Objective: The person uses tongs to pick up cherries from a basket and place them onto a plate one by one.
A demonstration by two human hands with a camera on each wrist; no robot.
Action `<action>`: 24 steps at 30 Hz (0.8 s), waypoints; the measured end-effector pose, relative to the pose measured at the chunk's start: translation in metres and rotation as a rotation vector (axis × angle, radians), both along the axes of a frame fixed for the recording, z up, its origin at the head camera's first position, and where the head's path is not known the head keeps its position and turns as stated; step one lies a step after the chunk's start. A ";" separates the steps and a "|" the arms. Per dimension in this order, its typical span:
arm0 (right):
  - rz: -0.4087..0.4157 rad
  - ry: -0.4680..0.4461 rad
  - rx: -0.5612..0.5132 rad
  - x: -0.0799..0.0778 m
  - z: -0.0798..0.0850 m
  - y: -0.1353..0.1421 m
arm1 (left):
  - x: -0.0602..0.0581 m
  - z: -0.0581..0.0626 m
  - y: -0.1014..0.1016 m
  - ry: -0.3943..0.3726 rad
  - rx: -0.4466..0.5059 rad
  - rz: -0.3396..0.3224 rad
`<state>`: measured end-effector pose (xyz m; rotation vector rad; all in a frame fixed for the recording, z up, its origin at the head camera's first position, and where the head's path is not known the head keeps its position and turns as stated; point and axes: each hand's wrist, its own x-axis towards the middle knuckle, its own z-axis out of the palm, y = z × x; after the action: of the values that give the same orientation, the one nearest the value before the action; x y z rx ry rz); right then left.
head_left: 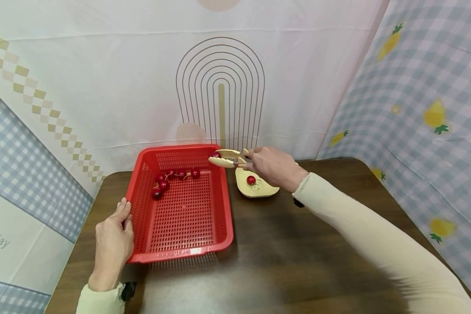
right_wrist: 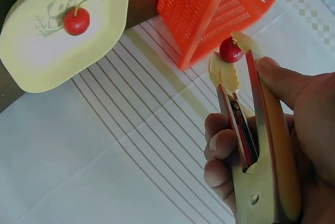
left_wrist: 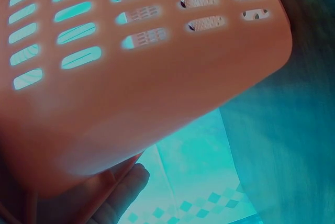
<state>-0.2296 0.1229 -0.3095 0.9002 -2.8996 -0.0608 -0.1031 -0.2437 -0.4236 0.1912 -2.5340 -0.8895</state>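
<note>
White cloth with a line-drawn arch hangs behind a dark wood-grain tabletop; blue gingham cloth with pineapples to the right. Red perforated plastic basket left of centre, small pale-yellow plate with a panda print just beside its far right. Close spacing probably keeps the carry between them short.

Left hand at the basket's left rim. Fingers lie together and, with the thumb, appear to pinch the rim; part of the grip is hidden. Likely purpose: steadying a light container while the other hand works.

Right hand grips cream tongs, thumb pressing one arm, fingers curled round the other. Scalloped tips pinch one red cherry over the basket's right rim, near the far corner. Broad, curved tips presumably suit a round, smooth fruit; the raised hold seems meant to clear the rim.

Another stemmed cherry sits on the plate, touching the panda print. A cluster of cherries lies in the basket's far-left part, some stems showing; perhaps they rolled together there. Left wrist view is strongly tinted and shows mostly the basket's outer wall.
</note>
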 end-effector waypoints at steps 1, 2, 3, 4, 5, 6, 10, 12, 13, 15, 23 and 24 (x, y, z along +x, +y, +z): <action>0.002 0.000 -0.006 0.000 0.000 0.001 | 0.000 0.000 0.000 0.002 0.000 0.001; 0.002 0.003 -0.011 0.000 0.000 0.003 | 0.000 0.000 0.000 0.006 -0.001 0.003; 0.003 0.007 -0.013 0.000 -0.001 0.005 | 0.000 -0.001 0.000 0.009 -0.002 0.005; 0.003 0.012 -0.019 0.001 -0.001 0.006 | 0.000 -0.001 0.000 0.011 -0.001 0.006; 0.003 0.016 -0.023 0.001 -0.002 0.008 | 0.000 -0.001 0.000 0.013 0.000 0.007; 0.002 0.020 -0.026 0.001 -0.002 0.010 | 0.000 -0.001 0.000 0.013 0.000 0.007; -0.010 0.027 -0.050 0.003 -0.005 0.017 | 0.000 -0.002 0.000 0.008 0.001 0.007; -0.021 0.029 -0.058 0.004 -0.005 0.021 | 0.000 -0.002 0.001 0.003 0.001 0.006; -0.024 0.031 -0.062 0.005 -0.006 0.022 | 0.000 -0.001 0.001 0.003 0.001 0.004; -0.024 0.033 -0.069 0.005 -0.006 0.025 | 0.000 -0.001 0.001 -0.001 0.002 0.004; 0.005 0.037 -0.108 0.007 -0.010 0.036 | 0.001 0.000 0.001 -0.015 -0.003 0.006; 0.003 0.034 -0.116 0.007 -0.011 0.038 | 0.001 0.000 0.001 -0.013 -0.005 0.004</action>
<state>-0.2223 0.1607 -0.3208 0.8756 -2.8365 0.0901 -0.1020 -0.2425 -0.4240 0.2015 -2.5469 -0.8831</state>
